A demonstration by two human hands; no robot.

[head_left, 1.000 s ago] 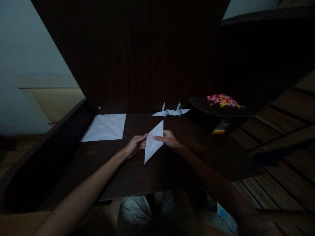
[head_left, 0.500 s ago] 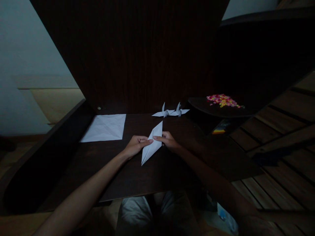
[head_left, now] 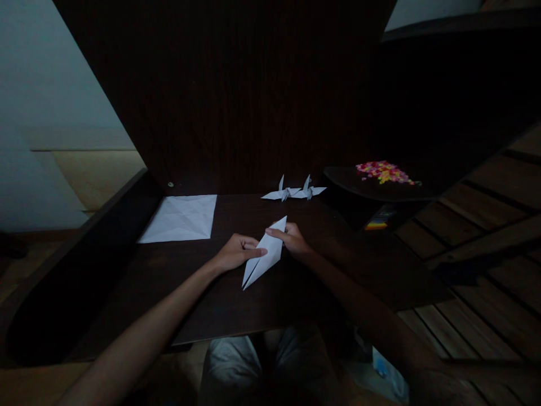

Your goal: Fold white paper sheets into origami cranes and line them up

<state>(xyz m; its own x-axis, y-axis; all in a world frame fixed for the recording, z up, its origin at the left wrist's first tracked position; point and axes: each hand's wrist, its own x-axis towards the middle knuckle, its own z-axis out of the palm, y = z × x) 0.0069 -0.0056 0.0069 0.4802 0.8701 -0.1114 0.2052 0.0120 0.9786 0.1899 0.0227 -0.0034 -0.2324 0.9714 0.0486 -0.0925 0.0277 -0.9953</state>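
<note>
Between my hands is a folded white paper (head_left: 267, 258), a long diamond with a slit splitting its near end into two points. My left hand (head_left: 238, 252) grips its left edge, thumb lying on top. My right hand (head_left: 292, 239) pinches the upper right part, its thumb across the paper near the far tip; the fingers underneath are partly hidden. Beyond them, two white paper cranes (head_left: 308, 192) stand side by side at the back of the dark desk (head_left: 203, 316). A creased square sheet of paper (head_left: 181, 219) lies flat to the left.
On a small raised shelf (head_left: 338, 179) at the right is a heap of small pink, red and yellow pieces (head_left: 384, 171). A dark side panel (head_left: 84, 259) bounds the desk at the left, and a tall back panel (head_left: 236, 96) rises behind. Wooden slats (head_left: 486, 282) lie to the right.
The folded paper has shifted slightly right and toward me, and its near end now shows two separate points. My right thumb has moved up toward the far tip.
</note>
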